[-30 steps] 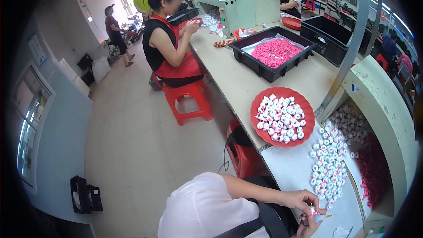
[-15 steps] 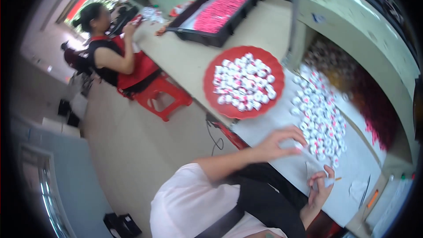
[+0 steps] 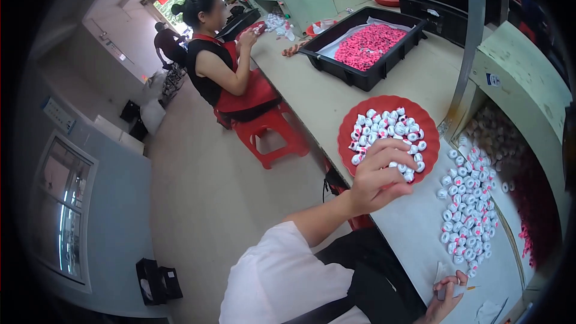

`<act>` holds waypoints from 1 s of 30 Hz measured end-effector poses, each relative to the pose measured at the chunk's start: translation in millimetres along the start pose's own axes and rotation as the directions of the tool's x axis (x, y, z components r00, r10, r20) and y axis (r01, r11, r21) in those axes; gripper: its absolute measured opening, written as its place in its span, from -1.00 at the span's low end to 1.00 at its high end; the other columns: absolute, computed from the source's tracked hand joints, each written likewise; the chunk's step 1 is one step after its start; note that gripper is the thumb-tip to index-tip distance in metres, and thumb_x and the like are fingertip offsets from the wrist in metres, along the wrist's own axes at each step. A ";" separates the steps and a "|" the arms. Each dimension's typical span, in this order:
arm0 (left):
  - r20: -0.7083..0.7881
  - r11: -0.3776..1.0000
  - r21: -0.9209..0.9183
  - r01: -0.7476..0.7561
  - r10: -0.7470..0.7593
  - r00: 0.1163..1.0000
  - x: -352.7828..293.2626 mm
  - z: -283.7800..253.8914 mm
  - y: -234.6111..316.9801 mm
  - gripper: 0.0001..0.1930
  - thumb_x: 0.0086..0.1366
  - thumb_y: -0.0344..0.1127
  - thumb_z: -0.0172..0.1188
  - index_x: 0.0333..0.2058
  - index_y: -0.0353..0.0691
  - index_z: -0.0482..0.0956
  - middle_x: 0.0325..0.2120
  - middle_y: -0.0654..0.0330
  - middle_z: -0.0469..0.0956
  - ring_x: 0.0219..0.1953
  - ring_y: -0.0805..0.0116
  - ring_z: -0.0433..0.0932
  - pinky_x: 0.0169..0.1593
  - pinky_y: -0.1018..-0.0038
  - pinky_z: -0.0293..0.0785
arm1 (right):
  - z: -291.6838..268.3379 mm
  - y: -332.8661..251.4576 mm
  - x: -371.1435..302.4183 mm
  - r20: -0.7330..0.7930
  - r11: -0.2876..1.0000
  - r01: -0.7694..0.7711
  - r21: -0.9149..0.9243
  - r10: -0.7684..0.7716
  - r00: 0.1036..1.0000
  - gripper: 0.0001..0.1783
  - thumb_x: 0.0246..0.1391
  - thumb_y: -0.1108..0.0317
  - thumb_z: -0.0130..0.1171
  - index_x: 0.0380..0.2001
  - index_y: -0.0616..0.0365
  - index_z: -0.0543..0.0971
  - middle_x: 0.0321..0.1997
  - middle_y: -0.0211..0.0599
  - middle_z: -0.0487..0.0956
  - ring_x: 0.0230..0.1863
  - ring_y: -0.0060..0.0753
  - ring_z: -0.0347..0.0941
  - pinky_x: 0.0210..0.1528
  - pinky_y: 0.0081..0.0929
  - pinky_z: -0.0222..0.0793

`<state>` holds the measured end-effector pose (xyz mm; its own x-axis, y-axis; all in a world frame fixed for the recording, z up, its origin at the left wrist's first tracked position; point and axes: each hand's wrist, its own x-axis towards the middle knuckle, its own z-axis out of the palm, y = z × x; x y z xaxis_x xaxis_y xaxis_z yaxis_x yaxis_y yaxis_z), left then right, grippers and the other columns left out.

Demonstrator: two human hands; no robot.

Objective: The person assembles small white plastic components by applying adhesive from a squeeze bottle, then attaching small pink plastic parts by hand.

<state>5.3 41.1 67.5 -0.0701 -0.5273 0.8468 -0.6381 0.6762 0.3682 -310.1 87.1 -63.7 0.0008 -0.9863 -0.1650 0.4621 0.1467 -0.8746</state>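
Over the near edge of a red scalloped plate (image 3: pixel 344 138), my left hand (image 3: pixel 381 177) hangs with fingers curved and thumb apart; nothing shows between them. Small white rounded pieces with pink marks (image 3: pixel 384 123) fill the plate's middle, some hidden behind my fingers. My right hand (image 3: pixel 449 300), low at the table's near side, is closed round a small pale translucent tool (image 3: pixel 459 290) with a thin orange tip. A whitish strip (image 3: pixel 441 273) stands up beside those fingers. Just beyond this hand lies a long pile of similar white pieces (image 3: pixel 471 210) on a pale sheet (image 3: pixel 414 228).
A black tray (image 3: pixel 378 78) of pink pieces stands beyond the plate. On the right, a pale green shelf unit (image 3: pixel 522 72) and metal post (image 3: pixel 471 42) rise from the table. Tweezers (image 3: pixel 500 311) lie at lower right. Another person (image 3: pixel 222 66) sits on a red stool (image 3: pixel 273 138) at far left.
My left hand has gone from beside the pile of white pieces to above the red plate. My right hand keeps its hold on the pale tool. The whole view has shifted.
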 end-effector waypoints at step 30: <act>-0.141 0.495 0.860 -0.126 0.467 0.873 39.4 30.8 118.2 -0.38 0.08 -0.07 -0.16 0.04 -0.33 -0.05 0.09 -0.03 -0.09 0.12 -0.13 -0.15 0.15 0.26 -0.17 | -15.4 -43.2 34.5 0.025 0.288 0.206 -0.935 -0.528 0.849 -0.71 -0.35 0.45 0.22 -0.45 0.18 0.41 -0.32 -0.25 0.43 -0.29 -0.25 0.40 -0.30 -0.51 0.33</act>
<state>-96.6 84.4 132.5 -0.2515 -0.0720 0.9652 -0.9661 -0.0416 -0.2548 -343.7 47.9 -38.6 -0.2212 -0.9166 0.3330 -0.6963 -0.0907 -0.7120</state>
